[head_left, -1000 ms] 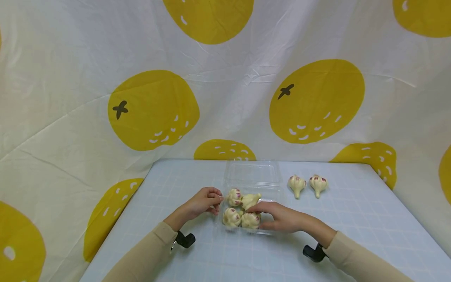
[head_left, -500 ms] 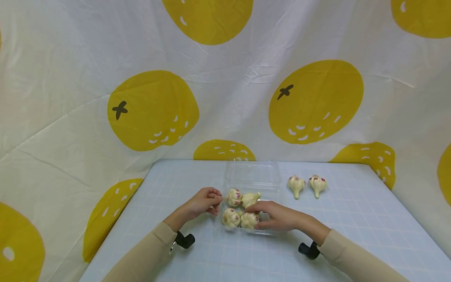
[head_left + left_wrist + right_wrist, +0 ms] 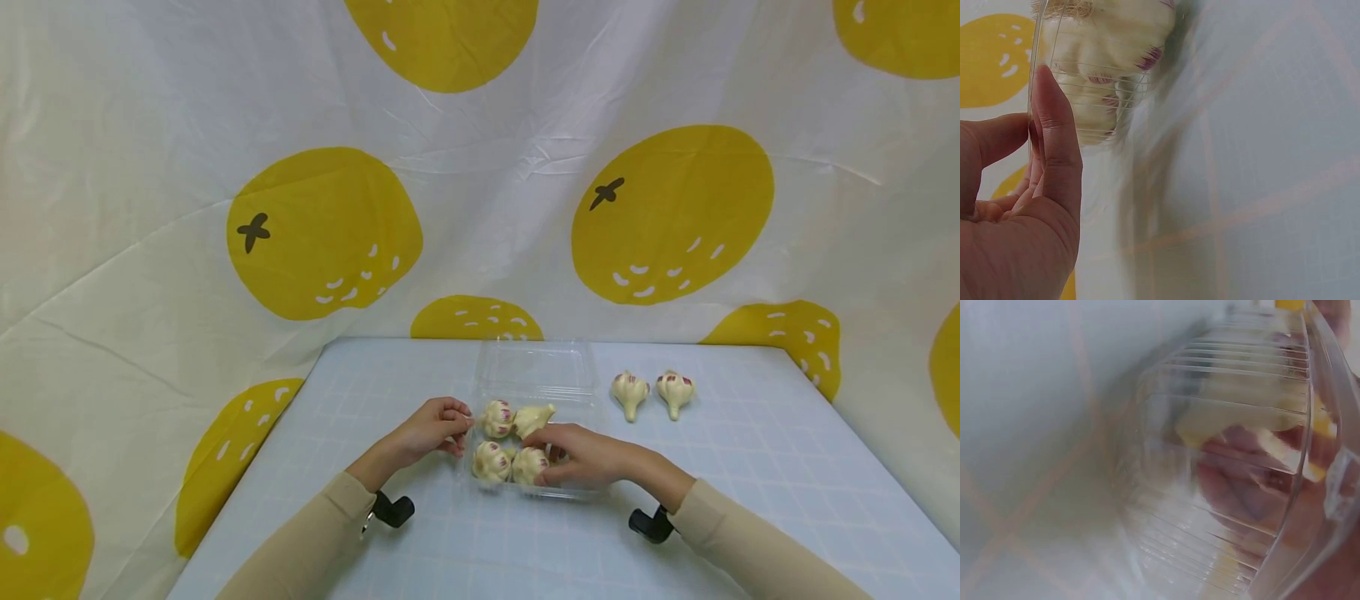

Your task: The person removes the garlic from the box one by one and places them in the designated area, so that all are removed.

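Observation:
A clear plastic clamshell container (image 3: 581, 493) holds several garlic bulbs. My left hand (image 3: 427, 432) pinches its left rim between thumb and index finger, plainest in the left wrist view, where garlic (image 3: 1116, 37) shows through the ribbed wall. Inside the container's front right, my right hand (image 3: 583, 457) grips a garlic bulb (image 3: 529, 467) between thumb and fingers. Beside it sit a front-left bulb (image 3: 492, 462), a back-left bulb (image 3: 496, 418) and a back-right bulb (image 3: 531, 422), its stem pointing right. In the right wrist view, the right hand (image 3: 1247, 478) appears blurred through the container wall.
The container's open lid (image 3: 536, 367) lies back on the pale checked tablecloth (image 3: 397, 550). To the right of the lid lie two more garlic bulbs, one nearer (image 3: 630, 395) and one farther right (image 3: 675, 393). A fruit-print curtain (image 3: 495, 200) hangs behind the table.
My right hand and forearm have shifted slightly left, the thumb coming further over the front-right garlic bulb. The left hand keeps its place at the rim.

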`<state>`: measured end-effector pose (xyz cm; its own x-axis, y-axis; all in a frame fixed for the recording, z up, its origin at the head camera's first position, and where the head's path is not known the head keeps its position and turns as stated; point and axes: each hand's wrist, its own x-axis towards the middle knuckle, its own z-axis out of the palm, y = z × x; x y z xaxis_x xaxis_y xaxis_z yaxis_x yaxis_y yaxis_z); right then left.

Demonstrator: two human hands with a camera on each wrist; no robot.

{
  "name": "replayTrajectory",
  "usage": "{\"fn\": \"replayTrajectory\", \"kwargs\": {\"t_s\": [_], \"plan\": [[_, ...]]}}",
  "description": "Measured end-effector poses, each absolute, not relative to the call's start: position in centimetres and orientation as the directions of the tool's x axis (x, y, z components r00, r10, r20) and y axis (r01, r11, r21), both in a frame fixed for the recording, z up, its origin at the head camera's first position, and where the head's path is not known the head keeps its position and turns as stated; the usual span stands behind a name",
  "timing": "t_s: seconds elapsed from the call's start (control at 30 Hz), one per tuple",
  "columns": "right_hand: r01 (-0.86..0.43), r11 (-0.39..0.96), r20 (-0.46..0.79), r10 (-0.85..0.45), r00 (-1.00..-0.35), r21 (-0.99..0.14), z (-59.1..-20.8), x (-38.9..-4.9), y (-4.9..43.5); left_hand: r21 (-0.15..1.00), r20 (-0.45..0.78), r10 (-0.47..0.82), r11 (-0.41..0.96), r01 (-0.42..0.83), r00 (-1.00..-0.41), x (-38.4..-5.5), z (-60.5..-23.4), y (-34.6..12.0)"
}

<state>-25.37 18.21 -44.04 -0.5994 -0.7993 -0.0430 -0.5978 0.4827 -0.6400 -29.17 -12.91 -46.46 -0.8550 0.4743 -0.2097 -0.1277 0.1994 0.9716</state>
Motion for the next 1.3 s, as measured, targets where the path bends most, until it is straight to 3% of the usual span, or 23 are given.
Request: {"fn": "replayTrajectory", "kwargs": {"t_s": [0.37, 0.7, 1.3], "plan": [[-0.504, 0.497, -0.062, -0.754, -0.654, -0.706, -44.0, -25.3, 18.5, 0.971, -0.213, 0.474, 0.198, -0.132, -0.854, -29.1, -46.4, -12.9], [-0.469, 0.444, 0.028, -0.702, -0.711, -0.764, -43.3, -25.0, 20.2, 0.971, -0.214, 0.479, 0.199, -0.133, -0.851, -29.2, -46.3, -12.9], [-0.268, 0.459, 0.056, -0.424, -0.904, -0.847, -41.9, -25.3, 23.6, 0.969, -0.223, 0.475, 0.206, -0.139, -0.851, -29.2, -46.4, -13.0]]}}
